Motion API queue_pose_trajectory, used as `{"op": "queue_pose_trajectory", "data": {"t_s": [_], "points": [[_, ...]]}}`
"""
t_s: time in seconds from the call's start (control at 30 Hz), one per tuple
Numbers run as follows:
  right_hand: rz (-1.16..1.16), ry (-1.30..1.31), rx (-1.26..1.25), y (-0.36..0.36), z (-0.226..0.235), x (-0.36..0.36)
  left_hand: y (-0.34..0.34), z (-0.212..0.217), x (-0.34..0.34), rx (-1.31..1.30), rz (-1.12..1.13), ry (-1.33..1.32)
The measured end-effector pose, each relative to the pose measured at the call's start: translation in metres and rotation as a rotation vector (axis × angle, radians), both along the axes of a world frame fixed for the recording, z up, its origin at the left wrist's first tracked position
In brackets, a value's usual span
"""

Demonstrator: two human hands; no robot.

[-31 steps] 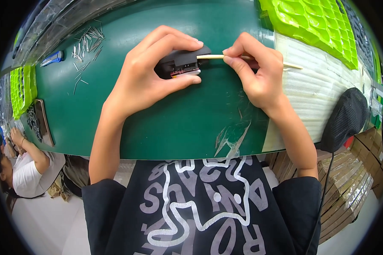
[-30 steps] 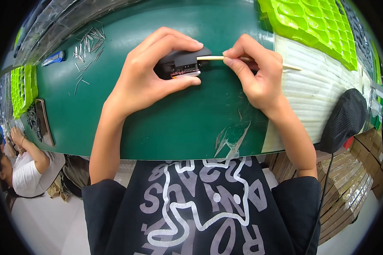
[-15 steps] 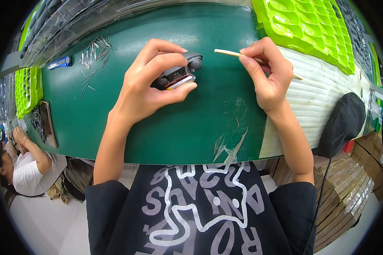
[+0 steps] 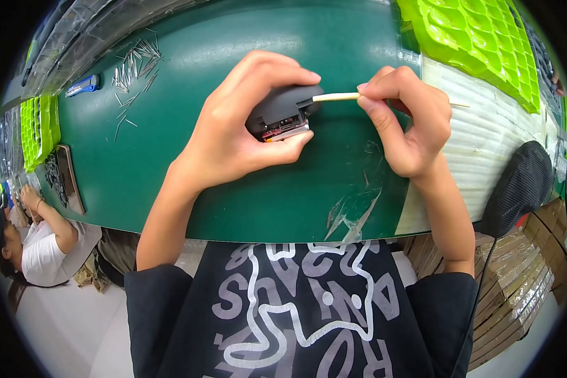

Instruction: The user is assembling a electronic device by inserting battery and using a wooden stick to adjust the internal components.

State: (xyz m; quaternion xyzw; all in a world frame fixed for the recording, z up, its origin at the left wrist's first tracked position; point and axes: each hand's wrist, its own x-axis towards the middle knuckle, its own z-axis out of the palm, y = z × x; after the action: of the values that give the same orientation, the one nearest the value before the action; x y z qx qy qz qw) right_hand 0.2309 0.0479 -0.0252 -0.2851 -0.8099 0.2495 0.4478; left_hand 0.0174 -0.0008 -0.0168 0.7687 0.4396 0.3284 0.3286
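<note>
Dark gadget (image 4: 290, 101) in the left hand (image 4: 228, 123), pale stick (image 4: 337, 97) in the right hand (image 4: 412, 120)

The left hand is curled partway round the gadget, fingers over its far side and thumb along its near edge, holding it above the green table (image 4: 277, 201). The near side shows a small port, with red and white parts below. The right hand has thumb and forefinger pinched together on the stick, its near-level tip at the gadget's right edge; it seems to touch there, though the spot is too small to be sure.

Toward the far left of the table lies a loose heap of metal pins (image 4: 132, 68), with a blue cutter (image 4: 84, 85) beside it. A green tray (image 4: 39, 132) sits at the left edge. To the right, a larger lime tray (image 4: 479, 50) lies by a white foam sheet (image 4: 479, 129). Clear plastic scraps (image 4: 358, 217) lie near the table's front edge. At the left, a co-worker in a white shirt (image 4: 50, 252) sits.
</note>
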Motion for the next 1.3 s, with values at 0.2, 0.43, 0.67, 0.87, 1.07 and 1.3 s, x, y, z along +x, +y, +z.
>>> {"op": "queue_pose_trajectory", "data": {"t_s": [0.2, 0.43, 0.67, 0.87, 1.07, 1.3], "points": [[0.065, -0.023, 0.021, -0.0006, -0.0031, 0.0002, -0.0020, -0.0059, 0.0024, -0.130, 0.039, -0.152], [0.194, -0.113, -0.011, -0.0020, 0.0035, 0.0066, 0.0003, -0.0092, 0.0006, -0.020, -0.036, -0.085], [0.192, -0.144, -0.012, -0.0030, 0.0049, 0.0066, 0.0002, -0.0086, 0.0010, -0.014, -0.050, -0.077], [0.190, -0.170, 0.019, -0.0025, 0.0056, 0.0069, 0.0001, -0.0091, 0.0021, -0.011, -0.050, -0.089], [0.185, -0.160, 0.024, -0.0033, 0.0066, 0.0054, 0.0001, -0.0092, 0.0015, 0.006, -0.054, -0.074], [0.180, -0.145, 0.012, -0.0038, 0.0065, 0.0049, 0.0008, -0.0126, 0.0013, 0.035, -0.069, -0.107]]}}
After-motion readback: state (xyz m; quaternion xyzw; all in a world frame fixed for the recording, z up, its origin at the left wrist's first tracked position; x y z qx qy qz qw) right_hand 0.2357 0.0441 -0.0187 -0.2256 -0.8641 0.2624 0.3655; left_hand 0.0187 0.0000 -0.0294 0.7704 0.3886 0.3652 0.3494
